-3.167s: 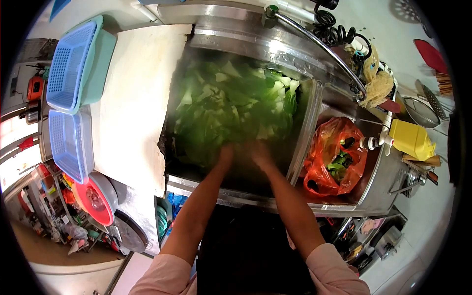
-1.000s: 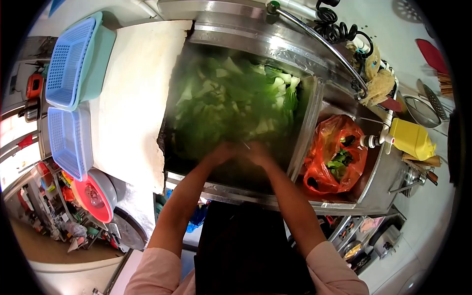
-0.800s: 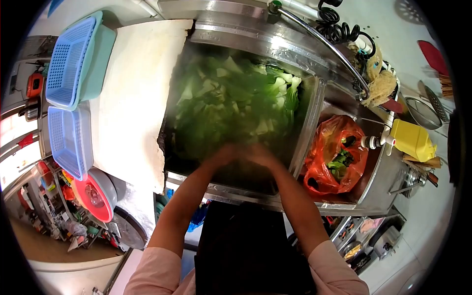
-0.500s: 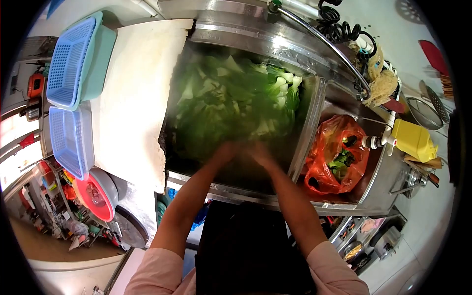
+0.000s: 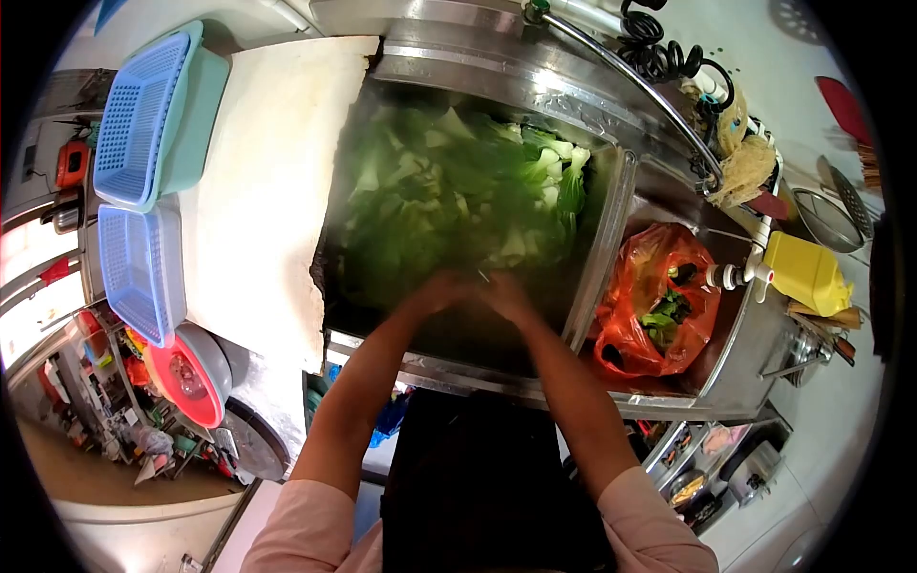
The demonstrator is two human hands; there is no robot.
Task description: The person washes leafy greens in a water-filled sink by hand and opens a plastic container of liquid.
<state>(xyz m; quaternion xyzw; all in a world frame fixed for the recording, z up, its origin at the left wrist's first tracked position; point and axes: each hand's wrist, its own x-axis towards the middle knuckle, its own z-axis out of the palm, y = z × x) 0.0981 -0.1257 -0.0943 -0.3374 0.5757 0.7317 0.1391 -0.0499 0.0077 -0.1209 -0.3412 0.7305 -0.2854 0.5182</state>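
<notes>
Leafy green bok choy (image 5: 543, 164) with white stems fills a deep steel sink basin (image 5: 611, 205) of murky water, mostly blurred and greenish. At the near side of the water, my left hand (image 5: 441, 290) and my right hand (image 5: 502, 294) come close together, their fingers curled inward and hazy. A small pale bit (image 5: 483, 276) shows between the fingertips; its kind is too blurred to tell. Both hands look closed around something there, with the greens just beyond them.
Right of the basin, a smaller sink holds a red plastic bag (image 5: 626, 325) with greens inside. A curved metal faucet pipe (image 5: 626, 72) arches above. On the left lie a white board (image 5: 253, 191), blue baskets (image 5: 134, 272) and a red basin (image 5: 205, 406).
My hands have risen slightly and show more clearly at the water. A small pale bit now appears between them. The greens look nearly the same.
</notes>
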